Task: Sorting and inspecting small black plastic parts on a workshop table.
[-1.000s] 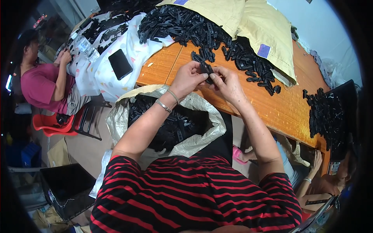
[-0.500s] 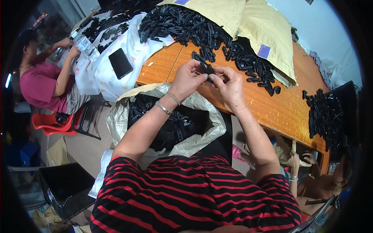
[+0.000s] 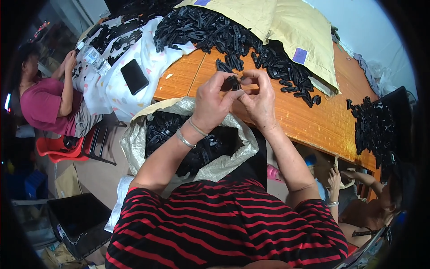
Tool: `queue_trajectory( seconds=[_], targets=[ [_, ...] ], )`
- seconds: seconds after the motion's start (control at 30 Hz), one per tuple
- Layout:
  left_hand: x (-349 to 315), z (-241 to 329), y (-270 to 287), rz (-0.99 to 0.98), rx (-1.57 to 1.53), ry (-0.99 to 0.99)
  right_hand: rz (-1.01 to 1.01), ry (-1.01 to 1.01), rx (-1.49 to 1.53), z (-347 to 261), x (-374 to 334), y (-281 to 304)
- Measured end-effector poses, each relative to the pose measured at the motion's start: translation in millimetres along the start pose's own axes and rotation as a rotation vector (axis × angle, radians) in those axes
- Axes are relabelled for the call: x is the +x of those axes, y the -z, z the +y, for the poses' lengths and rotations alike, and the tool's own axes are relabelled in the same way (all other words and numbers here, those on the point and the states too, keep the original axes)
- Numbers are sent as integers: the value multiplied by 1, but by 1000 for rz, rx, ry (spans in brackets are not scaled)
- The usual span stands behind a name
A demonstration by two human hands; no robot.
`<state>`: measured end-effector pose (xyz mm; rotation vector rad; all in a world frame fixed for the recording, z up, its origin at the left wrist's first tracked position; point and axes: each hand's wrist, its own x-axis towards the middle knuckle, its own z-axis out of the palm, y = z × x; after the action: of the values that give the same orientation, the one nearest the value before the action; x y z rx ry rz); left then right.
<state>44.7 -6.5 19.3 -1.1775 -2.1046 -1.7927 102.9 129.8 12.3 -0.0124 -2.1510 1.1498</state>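
Observation:
Above the table's near edge, my left hand (image 3: 214, 97) is closed around a small elongated black plastic piece (image 3: 234, 83), which looks like a clip. My right hand (image 3: 262, 99) meets it from the other side, its thumb and curled fingers closed at the piece. Fingers partly hide the piece. Just beyond my hands, a large heap of similar black pieces (image 3: 201, 28) spreads over the wooden table (image 3: 179, 74). Below my forearms sits an open woven sack (image 3: 134, 141) holding more black pieces.
Large tan sacks (image 3: 309, 33) lie at the back, spilling pieces. A phone (image 3: 134, 76) and a bottle (image 3: 95, 59) rest on a patterned cloth at left, beside a seated person (image 3: 49, 101). Another person (image 3: 367, 210) is at lower right. A black crate (image 3: 80, 222) stands lower left.
Both hands have turned the black piece between the fingers, and my right fingers have shifted upward. The person at left has raised a hand away from the bottle.

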Motion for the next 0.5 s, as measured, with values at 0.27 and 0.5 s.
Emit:
queue_trajectory(
  seconds=[0.27,0.5],
  targets=[
    [-5,7,8,-41,-77,88,-178,-102,213,1,-8,-1],
    [-7,5,9,-32,-206,77,-218,-115,213,-8,-7,0]
  ],
)
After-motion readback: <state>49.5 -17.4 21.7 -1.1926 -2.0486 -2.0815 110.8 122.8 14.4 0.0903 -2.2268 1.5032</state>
